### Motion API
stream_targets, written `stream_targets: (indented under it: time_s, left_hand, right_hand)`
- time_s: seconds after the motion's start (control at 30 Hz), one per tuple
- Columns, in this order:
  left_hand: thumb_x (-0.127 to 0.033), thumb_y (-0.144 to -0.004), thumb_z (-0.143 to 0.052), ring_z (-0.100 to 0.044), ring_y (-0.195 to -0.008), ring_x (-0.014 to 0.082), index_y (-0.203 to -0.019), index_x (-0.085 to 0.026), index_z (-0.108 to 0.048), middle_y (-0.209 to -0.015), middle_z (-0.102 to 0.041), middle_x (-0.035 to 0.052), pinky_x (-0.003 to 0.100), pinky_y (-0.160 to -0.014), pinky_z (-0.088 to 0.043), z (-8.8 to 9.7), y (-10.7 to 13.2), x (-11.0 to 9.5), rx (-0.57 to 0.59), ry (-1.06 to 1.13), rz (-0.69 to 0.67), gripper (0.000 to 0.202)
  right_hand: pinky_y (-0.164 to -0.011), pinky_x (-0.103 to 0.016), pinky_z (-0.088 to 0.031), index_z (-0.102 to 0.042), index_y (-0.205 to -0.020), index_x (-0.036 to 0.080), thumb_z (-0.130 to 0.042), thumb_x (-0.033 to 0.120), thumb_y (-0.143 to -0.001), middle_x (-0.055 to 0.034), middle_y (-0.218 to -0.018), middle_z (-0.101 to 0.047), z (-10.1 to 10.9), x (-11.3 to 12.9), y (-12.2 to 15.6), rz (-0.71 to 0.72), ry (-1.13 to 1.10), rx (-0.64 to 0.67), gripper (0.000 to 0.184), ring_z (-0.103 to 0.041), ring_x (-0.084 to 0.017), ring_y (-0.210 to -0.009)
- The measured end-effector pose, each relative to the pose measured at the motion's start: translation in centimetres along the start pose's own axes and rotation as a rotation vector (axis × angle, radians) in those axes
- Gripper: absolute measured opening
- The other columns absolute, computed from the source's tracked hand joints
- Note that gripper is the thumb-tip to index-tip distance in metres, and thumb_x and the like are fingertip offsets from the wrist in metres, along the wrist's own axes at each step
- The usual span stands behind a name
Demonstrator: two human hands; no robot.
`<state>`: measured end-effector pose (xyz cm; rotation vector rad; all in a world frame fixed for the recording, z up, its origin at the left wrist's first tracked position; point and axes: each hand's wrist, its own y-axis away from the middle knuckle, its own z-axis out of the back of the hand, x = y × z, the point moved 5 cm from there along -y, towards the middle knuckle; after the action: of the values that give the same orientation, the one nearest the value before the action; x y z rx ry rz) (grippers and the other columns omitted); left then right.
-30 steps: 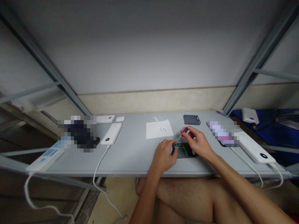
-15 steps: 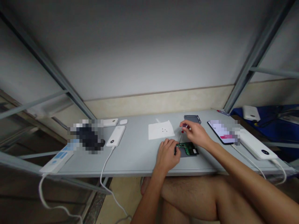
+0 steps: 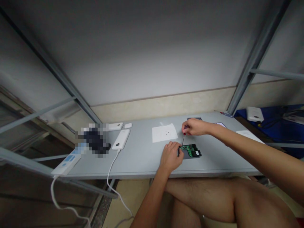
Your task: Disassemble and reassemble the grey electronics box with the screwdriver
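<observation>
My right hand [image 3: 193,126] is closed round the dark red handle of a screwdriver [image 3: 183,140]. Its thin shaft slants down to the left edge of a green circuit board [image 3: 189,148]. The board sits on a flat grey casing [image 3: 187,155] near the table's front. My left hand [image 3: 171,155] grips the left end of this casing, thumb and fingers on either side. The screwdriver's tip meets the board right by my left fingertips; whether it sits in a screw is too small to tell.
Behind my hands lies a white paper [image 3: 160,134] with several tiny dark screws [image 3: 167,133]. To the left are a white power bank [image 3: 121,139] with a cable, a small white case [image 3: 128,125] and a power strip [image 3: 67,163]. My right arm partly covers a phone [image 3: 220,124].
My right forearm and elbow have swung up and outward, now covering most of the phone. The screwdriver stands a little more upright at the same spot. My left hand stays on the casing.
</observation>
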<state>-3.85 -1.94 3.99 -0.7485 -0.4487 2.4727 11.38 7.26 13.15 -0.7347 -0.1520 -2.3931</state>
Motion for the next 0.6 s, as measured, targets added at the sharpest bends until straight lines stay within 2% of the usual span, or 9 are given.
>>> stream_targets:
  time_s: [0.07,0.13,0.2,0.27,0.33,0.43,0.5,0.6]
  left_hand:
    - [-0.011,-0.089,-0.056,-0.062,-0.098,0.0268,-0.099,-0.022,-0.067,-0.1,-0.072,0.0075,0.041,-0.087,-0.047,-0.1,0.0,0.1,0.002,0.022,0.0,0.019]
    - [-0.01,-0.088,-0.055,-0.062,-0.098,0.0267,-0.099,-0.022,-0.067,-0.099,-0.072,0.008,0.041,-0.088,-0.048,-0.3,0.0,0.2,0.006,0.042,-0.001,0.019]
    - [-0.01,-0.089,-0.054,-0.062,-0.098,0.0265,-0.099,-0.021,-0.066,-0.098,-0.071,0.0081,0.041,-0.089,-0.049,-0.4,0.0,0.2,0.006,0.057,-0.005,0.019]
    - [-0.01,-0.089,-0.054,-0.062,-0.098,0.026,-0.099,-0.021,-0.065,-0.099,-0.071,0.0078,0.041,-0.09,-0.05,-0.4,0.1,0.3,0.007,0.057,-0.006,0.019]
    - [-0.011,-0.09,-0.053,-0.062,-0.1,0.0256,-0.1,-0.02,-0.064,-0.1,-0.07,0.0074,0.041,-0.091,-0.05,-0.6,0.1,0.3,0.016,0.044,-0.005,0.018]
    - [-0.011,-0.09,-0.053,-0.061,-0.101,0.0256,-0.101,-0.02,-0.062,-0.101,-0.07,0.0076,0.041,-0.092,-0.051,-0.7,0.1,0.3,0.027,0.019,0.005,0.017]
    - [-0.01,-0.088,-0.054,-0.061,-0.1,0.0256,-0.098,-0.02,-0.061,-0.099,-0.069,0.0078,0.041,-0.092,-0.051,-0.7,0.1,0.3,0.028,0.009,0.014,0.016]
    - [-0.009,-0.087,-0.055,-0.061,-0.098,0.0256,-0.094,-0.02,-0.06,-0.096,-0.067,0.0079,0.041,-0.09,-0.051,-0.6,0.1,0.2,0.024,0.003,0.02,0.014]
  right_hand:
    - [-0.055,-0.028,-0.041,-0.076,-0.068,0.024,-0.07,0.024,-0.081,-0.0003,-0.05,-0.067,-0.1,0.2,-0.4,-0.005,0.015,0.024,0.014,-0.061,-0.018,-0.051]
    - [-0.054,-0.029,-0.039,-0.075,-0.065,0.023,-0.073,0.036,-0.084,-0.0019,-0.046,-0.063,-0.2,0.5,-0.8,-0.007,0.065,0.036,0.023,-0.059,-0.019,-0.048]
    - [-0.057,-0.03,-0.04,-0.072,-0.062,0.021,-0.073,0.047,-0.087,-0.0061,-0.05,-0.065,-0.3,0.9,-1.1,-0.022,0.189,0.023,0.036,-0.061,-0.02,-0.051]
    - [-0.062,-0.031,-0.042,-0.073,-0.064,0.019,-0.067,0.051,-0.091,-0.0122,-0.064,-0.072,-0.4,1.4,-1.3,-0.049,0.325,0.038,0.043,-0.067,-0.024,-0.063]
    - [-0.068,-0.031,-0.044,-0.076,-0.075,0.016,-0.06,0.046,-0.096,-0.016,-0.08,-0.076,-0.6,1.7,-1.3,-0.06,0.377,0.135,0.04,-0.071,-0.026,-0.075]
    - [-0.071,-0.025,-0.046,-0.077,-0.095,0.015,-0.06,0.023,-0.093,-0.01,-0.091,-0.079,-1.0,2.0,-1.2,-0.03,0.33,0.314,0.019,-0.071,-0.02,-0.081]
    - [-0.07,-0.022,-0.045,-0.078,-0.095,0.016,-0.061,0.008,-0.084,-0.0049,-0.088,-0.079,-1.0,1.7,-1.0,-0.019,0.31,0.365,0.022,-0.07,-0.017,-0.08]
    - [-0.07,-0.021,-0.044,-0.078,-0.09,0.016,-0.059,-0.002,-0.075,-0.0042,-0.085,-0.078,-1.1,1.4,-0.4,-0.006,0.312,0.386,0.03,-0.069,-0.017,-0.081]
